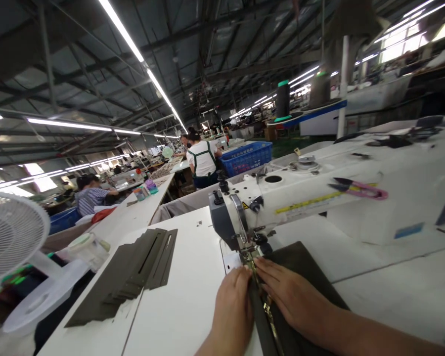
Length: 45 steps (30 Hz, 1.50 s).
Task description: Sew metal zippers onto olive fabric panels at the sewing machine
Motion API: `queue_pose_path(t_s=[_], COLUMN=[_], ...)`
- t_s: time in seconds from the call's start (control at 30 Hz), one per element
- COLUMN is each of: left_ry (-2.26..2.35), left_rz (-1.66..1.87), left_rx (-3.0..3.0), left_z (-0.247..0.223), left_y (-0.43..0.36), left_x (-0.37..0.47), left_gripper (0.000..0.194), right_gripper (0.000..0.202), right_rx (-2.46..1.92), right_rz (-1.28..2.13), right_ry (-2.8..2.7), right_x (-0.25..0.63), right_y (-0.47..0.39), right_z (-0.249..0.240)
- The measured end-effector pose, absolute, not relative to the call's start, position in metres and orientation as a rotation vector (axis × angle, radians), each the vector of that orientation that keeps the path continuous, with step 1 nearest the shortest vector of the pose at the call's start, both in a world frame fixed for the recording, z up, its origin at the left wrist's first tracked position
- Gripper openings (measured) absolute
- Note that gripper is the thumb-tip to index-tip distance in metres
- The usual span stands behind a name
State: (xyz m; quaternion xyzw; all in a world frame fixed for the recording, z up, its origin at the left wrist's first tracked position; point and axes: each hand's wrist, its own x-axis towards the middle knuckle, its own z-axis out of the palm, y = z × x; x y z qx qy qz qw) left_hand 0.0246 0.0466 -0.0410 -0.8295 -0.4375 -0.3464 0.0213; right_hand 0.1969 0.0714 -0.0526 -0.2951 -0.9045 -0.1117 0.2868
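Note:
A piece of dark olive fabric [300,262] with a gold metal zipper [269,314] along it lies under the presser foot [247,254] of a white sewing machine [300,193]. My left hand [233,301] is at the fabric's left edge, its bent fingers close together on the strip just in front of the foot. On the other side of the zipper, my right hand [291,296] lies flat, its fingers stretched toward the foot and pressing the fabric down. The zipper's slider shows between the two hands. The left fingertips are partly hidden.
Left on the white table [185,277] lies a fanned stack of olive fabric pieces [133,267], some with slots. A white fan [13,237] stands at far left. Pink-handled snips [367,190] rest on the machine arm. Beyond are a blue crate [246,157] and people at work.

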Motion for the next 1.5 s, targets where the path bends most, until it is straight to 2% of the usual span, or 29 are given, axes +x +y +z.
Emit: queue_pose_path(t_s=[0.07,0.23,0.47,0.8,1.13,1.23,1.4,1.5], left_ry=[-1.247,-1.116,-1.169,-1.275,-1.289,-1.293,-1.325,-1.323], left_rz=[-1.028,-0.894,-0.809,-0.768,-0.697,-0.733,-0.829,-0.864], left_rx=[-2.622,-2.659,-2.644,-2.668,-2.669,-2.666,-2.650,-2.641], left_z=[-0.043,-0.039,-0.030,-0.032,-0.028,-0.032,-0.034,-0.033], left_y=[0.051,0.058,0.054,0.062,0.047,0.032,0.016,0.015], left_x=[0.021,0.020,0.027,0.026,0.028,0.029,0.030,0.030], left_gripper=[0.037,0.023,0.015,0.019,0.021,0.023,0.026,0.028], right_gripper=[0.042,0.043,0.041,0.040,0.038,0.028,0.021,0.028], right_rx=[-0.805,-0.777,-0.712,-0.696,-0.791,-0.798,-0.712,-0.536], right_rz=[-0.257,-0.185,-0.207,-0.165,0.083,0.040,-0.236,-0.329], right_ry=[-2.430,-2.455,-2.522,-2.516,-2.511,-2.454,-2.316,-2.397], right_x=[0.199,0.204,0.210,0.208,0.218,0.221,0.226,0.231], right_y=[0.073,0.078,0.083,0.094,0.068,0.051,0.023,0.009], right_z=[-0.052,-0.044,-0.048,-0.047,-0.040,-0.043,-0.032,-0.027])
